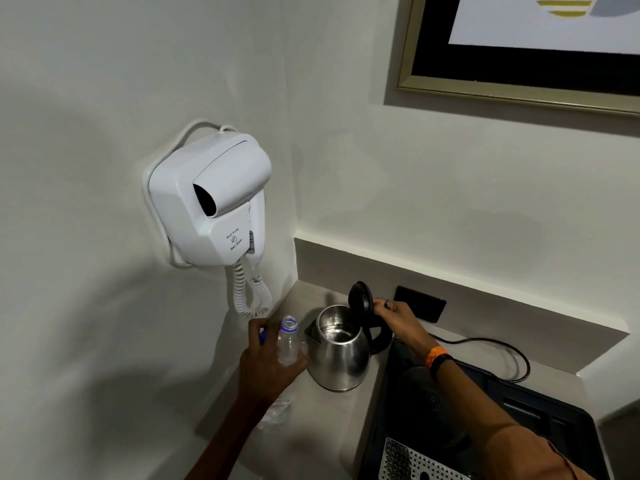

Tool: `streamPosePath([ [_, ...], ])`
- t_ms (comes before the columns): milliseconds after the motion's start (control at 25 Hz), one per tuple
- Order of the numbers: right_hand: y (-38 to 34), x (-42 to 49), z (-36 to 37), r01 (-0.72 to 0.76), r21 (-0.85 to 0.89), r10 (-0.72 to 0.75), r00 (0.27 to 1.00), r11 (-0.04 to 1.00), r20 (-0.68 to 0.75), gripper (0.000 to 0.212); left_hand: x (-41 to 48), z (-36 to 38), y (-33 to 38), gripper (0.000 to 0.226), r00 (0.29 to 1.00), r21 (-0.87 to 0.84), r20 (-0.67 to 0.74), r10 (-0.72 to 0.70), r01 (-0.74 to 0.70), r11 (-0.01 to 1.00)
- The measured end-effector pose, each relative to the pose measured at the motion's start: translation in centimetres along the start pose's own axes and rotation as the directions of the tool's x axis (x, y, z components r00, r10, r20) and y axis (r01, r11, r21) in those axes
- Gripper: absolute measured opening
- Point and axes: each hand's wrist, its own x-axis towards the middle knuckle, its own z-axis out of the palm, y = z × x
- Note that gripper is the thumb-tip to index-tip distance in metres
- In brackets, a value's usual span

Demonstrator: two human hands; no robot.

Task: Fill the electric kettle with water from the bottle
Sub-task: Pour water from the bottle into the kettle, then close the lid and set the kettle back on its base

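Left hand: clenched around clear plastic bottle, uncapped, upright, just left of kettle spout. Blue cap pinched in same hand. Right hand: fingertips gripping black lid, raised upright on hinge. Steel kettle: open, standing on beige counter, left of black tray. Wall hair dryer: mounted far left, above.

White wall-hung hair dryer, framed picture, black tray, wall socket
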Motion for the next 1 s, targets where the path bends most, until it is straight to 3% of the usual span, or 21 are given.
streamPosePath([
  [240,0.0,0.3,0.5,0.011,-0.127,-0.007,1.0,0.992,0.026,0.022,-2.6,0.8,-1.1,0.055,0.988,-0.164,-0.084,-0.133,0.118,0.979],
  [400,-0.2,1.0,2.0,0.049,-0.343,-0.045,0.999,0.938,0.019,0.032,-2.6,-0.2,-0.4,0.06,0.959,-0.269,-0.134,-0.251,0.208,0.94],
  [520,-0.3,1.2,3.1,0.078,-0.493,-0.092,0.996,0.866,-0.005,0.039,-1.7,-1.1,1.0,0.062,0.935,-0.457,-0.17,-0.31,0.204,0.866],
  [600,-0.2,1.4,3.6,0.067,-0.588,-0.095,0.995,0.806,-0.018,0.04,-1.2,-1.7,1.9,0.05,0.945,-0.535,-0.162,-0.284,0.158,0.83],
  [720,0.2,1.3,4.7,0.018,-0.752,-0.067,0.997,0.659,-0.035,0.047,-1.3,-2.4,2.8,0.029,0.976,-0.472,-0.125,-0.18,0.101,0.876],
  [800,0.4,1.3,5.0,-0.001,-0.771,-0.073,0.995,0.637,-0.061,0.047,-1.8,-2.4,2.6,0.036,0.987,-0.424,-0.117,-0.111,0.052,0.904],
  [880,0.5,1.3,5.1,-0.025,-0.773,-0.065,0.994,0.634,-0.085,0.046,-2.4,-2.2,2.2,0.05,0.988,-0.476,-0.05,-0.145,0.104,0.873],
  [1000,0.8,1.1,5.7,-0.045,-0.788,-0.062,0.993,0.614,-0.105,0.042,-2.7,-1.9,1.5,0.043,0.987,-0.468,0.011,-0.162,0.148,0.871],
])
